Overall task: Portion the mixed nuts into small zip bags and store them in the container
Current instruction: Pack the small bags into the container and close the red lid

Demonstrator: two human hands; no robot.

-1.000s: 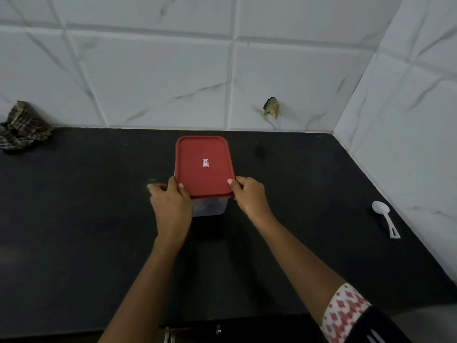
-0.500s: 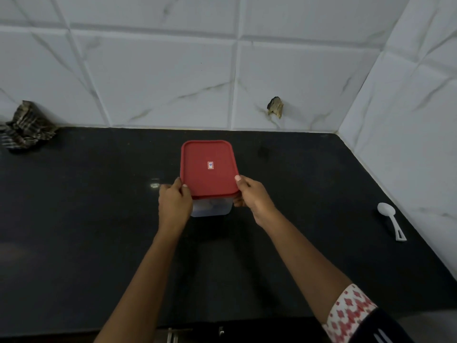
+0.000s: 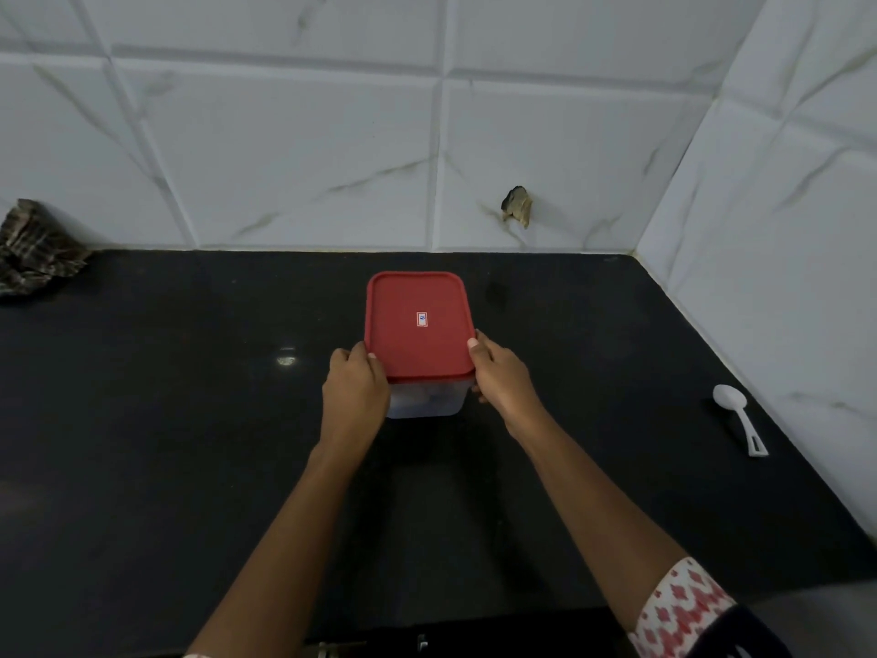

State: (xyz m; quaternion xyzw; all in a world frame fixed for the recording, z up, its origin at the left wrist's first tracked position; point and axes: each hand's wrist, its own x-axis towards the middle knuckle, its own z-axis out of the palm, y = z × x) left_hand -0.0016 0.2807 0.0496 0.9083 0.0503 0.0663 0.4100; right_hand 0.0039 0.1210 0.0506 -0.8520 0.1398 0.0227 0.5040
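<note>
Kitchen corner, black worktop (image 3: pixel 190 420): container (image 3: pixel 427 403) stands upright mid-worktop, well apart from white spoon (image 3: pixel 738 415) near right wall. Left hand (image 3: pixel 356 387) and right hand (image 3: pixel 503 377) clasp its near corners, thumbs at rim of red lid (image 3: pixel 417 325), fingers curled down clear sides. Long axis runs from person toward back tiles, short end facing person, lid up. Risk: far corners of lid perhaps unseated; lifting by rim could pop it and spill contents. Contents dim through wall, cannot tell.

Looks like a home kitchen corner. Black stone worktop (image 3: pixel 190 444) runs into white marble-look wall tiles (image 3: pixel 294 149), with a white plastic spoon (image 3: pixel 738 415) at right and a crumpled checked cloth (image 3: pixel 35 249) far left.
</note>
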